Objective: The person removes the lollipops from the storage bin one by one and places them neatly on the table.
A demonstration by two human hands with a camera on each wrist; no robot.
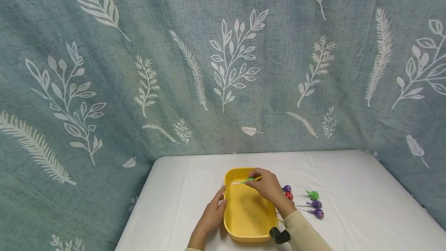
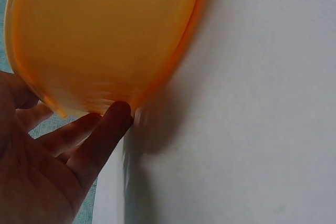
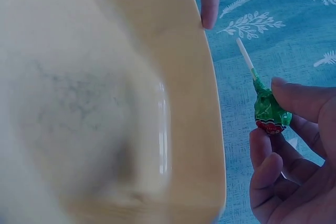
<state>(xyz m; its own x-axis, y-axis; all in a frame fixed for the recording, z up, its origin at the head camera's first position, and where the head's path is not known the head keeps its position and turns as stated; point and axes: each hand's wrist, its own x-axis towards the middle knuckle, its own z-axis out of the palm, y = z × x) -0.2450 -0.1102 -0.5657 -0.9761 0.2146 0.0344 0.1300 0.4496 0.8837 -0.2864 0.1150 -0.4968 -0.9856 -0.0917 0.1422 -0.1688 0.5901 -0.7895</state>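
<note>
A yellow plastic tray [image 1: 244, 227] lies on the white table near its front edge. My left hand [image 1: 219, 201] rests against the tray's left wall, and in the left wrist view its fingers [image 2: 107, 129] lie fairly straight against the tray's [image 2: 105, 35] outside. My right hand [image 1: 254, 178] hovers over the tray's far end and pinches a green-wrapped lollipop [image 1: 249, 180], its white stick pointing left. The right wrist view shows that lollipop [image 3: 268, 103] between thumb and fingers of my right hand [image 3: 265, 121], beside the tray's rim [image 3: 207, 108].
Several wrapped lollipops lie on the table right of the tray: a purple one [image 1: 286, 188], a red one [image 1: 288, 195], a green one [image 1: 313, 195] and two more purple ones [image 1: 316, 204]. A leaf-patterned blue-grey curtain [image 1: 223, 69] hangs behind the table.
</note>
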